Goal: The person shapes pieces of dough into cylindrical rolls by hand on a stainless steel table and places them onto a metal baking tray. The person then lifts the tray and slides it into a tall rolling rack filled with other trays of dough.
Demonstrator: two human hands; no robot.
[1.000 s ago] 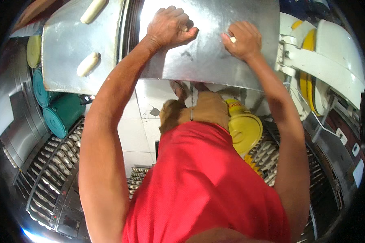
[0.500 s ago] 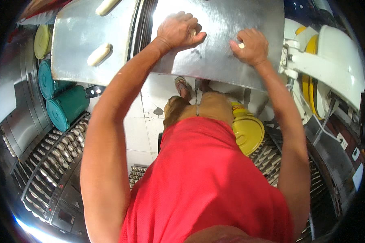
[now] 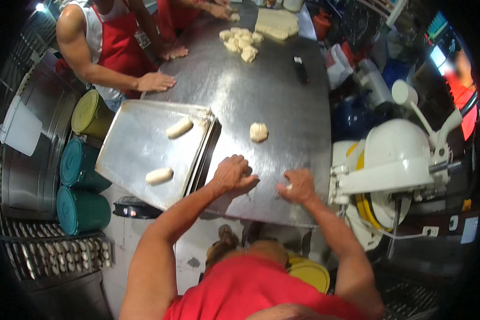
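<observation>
My left hand (image 3: pixel 232 175) is low over the near part of the metal table (image 3: pixel 282 101), beside the stacked trays. Its fingers are curled and the thumb sticks out; whatever lies inside the curl is hidden. To the right, my right hand (image 3: pixel 300 186) has bent fingers, and a small pale bit of dough (image 3: pixel 289 186) shows between its thumb and forefinger. Beyond both hands a round dough ball (image 3: pixel 258 132) rests on the table. Two dough rolls, a far one (image 3: pixel 179 128) and a nearer one (image 3: pixel 159 176), lie apart on the top metal tray (image 3: pixel 130 146).
A co-worker's hand (image 3: pixel 156 81) leans on the table's far left. Dough pieces (image 3: pixel 240 41), a dough slab (image 3: pixel 277 24) and a dark, long object (image 3: pixel 301 70) lie farther back. A white mixer (image 3: pixel 394 154) stands right; lidded green bins (image 3: pixel 82 210) stand left.
My view has tilted up, bringing in the far table, the dough ball and the co-workers. Both hands stay over the near table; the pale bit in my left hand no longer shows.
</observation>
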